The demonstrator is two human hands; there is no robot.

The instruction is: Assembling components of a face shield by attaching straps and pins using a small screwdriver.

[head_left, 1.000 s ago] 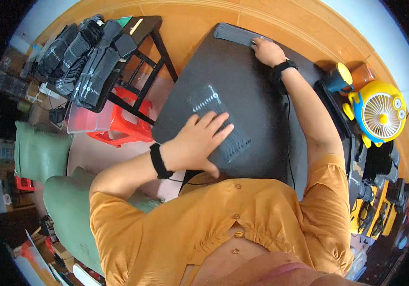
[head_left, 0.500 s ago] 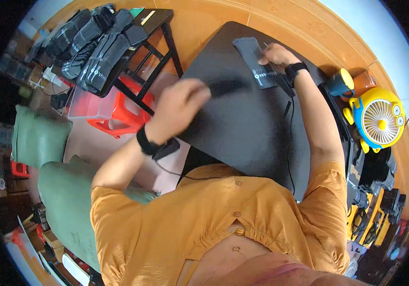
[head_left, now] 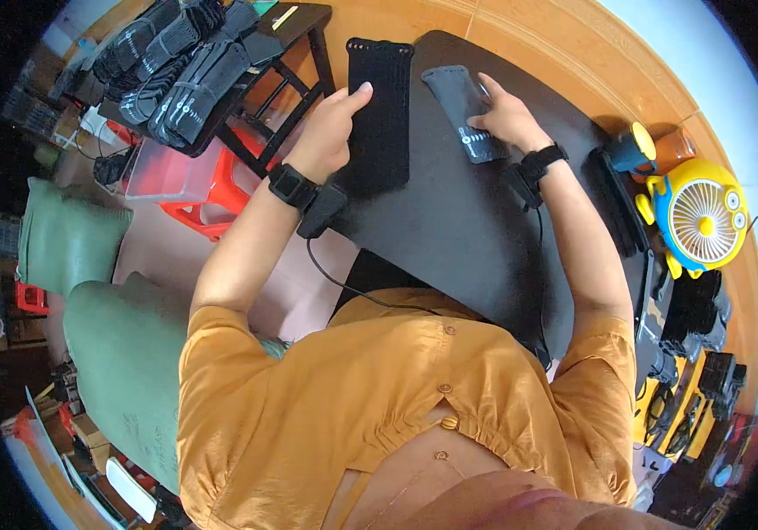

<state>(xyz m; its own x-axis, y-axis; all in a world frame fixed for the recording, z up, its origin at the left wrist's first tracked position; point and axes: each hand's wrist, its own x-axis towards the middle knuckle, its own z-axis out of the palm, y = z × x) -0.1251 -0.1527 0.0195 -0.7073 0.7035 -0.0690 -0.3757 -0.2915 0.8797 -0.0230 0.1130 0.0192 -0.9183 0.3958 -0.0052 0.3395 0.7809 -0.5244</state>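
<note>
A black knitted tube [head_left: 381,115], flat and long with a row of small holes along its far end, is gripped at its left edge by my left hand [head_left: 330,128]. My thumb lies on top and the other fingers are hidden behind it. My right hand [head_left: 507,115] is over a flat grey knitted piece [head_left: 451,97] with white marks near its near end, which lies on the dark table [head_left: 458,230]. The right thumb rests by those marks. Something thin and dark shows at the right fingers, too small to name.
Bundled stacks of dark knitted pieces [head_left: 198,88] lie on a small table at the far left, above a red stool [head_left: 220,190] and a clear bin [head_left: 162,168]. At right stand a mug [head_left: 631,150] and a yellow fan [head_left: 706,216]. Cables run from both wristbands.
My left hand has moved away from me and slightly left, bringing the blurred black knitted tube upright and flat. My right hand has shifted a little; the grey piece stays nearly in place.
</note>
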